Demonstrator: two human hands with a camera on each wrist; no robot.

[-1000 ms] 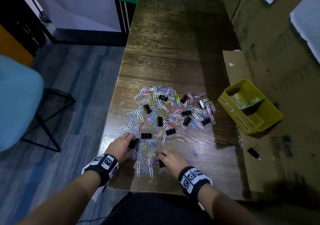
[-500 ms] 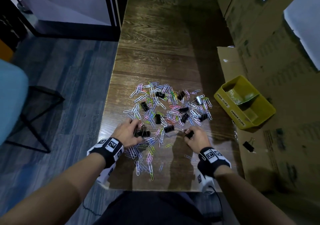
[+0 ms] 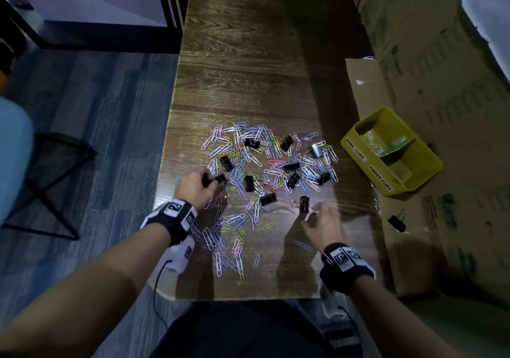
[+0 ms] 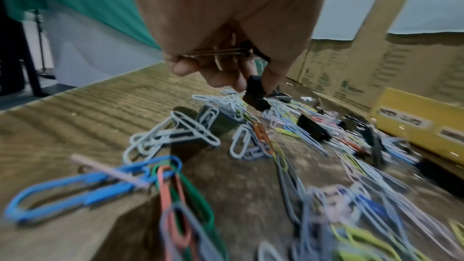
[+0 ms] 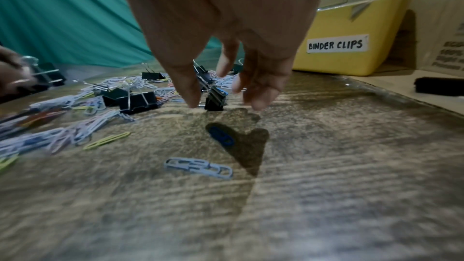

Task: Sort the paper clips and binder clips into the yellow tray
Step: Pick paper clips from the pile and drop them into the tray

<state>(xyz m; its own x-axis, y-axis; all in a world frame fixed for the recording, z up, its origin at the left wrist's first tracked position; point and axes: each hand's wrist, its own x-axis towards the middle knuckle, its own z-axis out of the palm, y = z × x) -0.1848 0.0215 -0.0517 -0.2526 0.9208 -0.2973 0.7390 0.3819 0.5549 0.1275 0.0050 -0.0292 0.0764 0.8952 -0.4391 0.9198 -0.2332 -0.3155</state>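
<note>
Coloured paper clips (image 3: pixel 271 171) and black binder clips (image 3: pixel 292 167) lie mixed in a pile on the wooden table (image 3: pixel 248 68). My left hand (image 3: pixel 205 182) is at the pile's left edge and grips black binder clips (image 4: pixel 256 94), with wire handles showing in the palm. My right hand (image 3: pixel 314 211) hovers with fingers spread and empty, just behind an upright binder clip (image 3: pixel 303 204) that also shows in the right wrist view (image 5: pixel 214 100). The yellow tray (image 3: pixel 367 161) sits to the right, labelled for paper clips and binder clips (image 5: pixel 351 37).
The tray rests on flattened cardboard (image 3: pixel 367 87) beside the table, with stacked boxes behind. One black binder clip (image 3: pixel 397 223) lies on the cardboard near the tray. Loose paper clips (image 5: pixel 198 167) are scattered toward the table's near edge. A blue chair (image 3: pixel 13 150) stands at left.
My right hand has let go of the binder clip it held; the clip now stands on the table before its fingers. My left hand moved further into the pile, still gripping binder clips.
</note>
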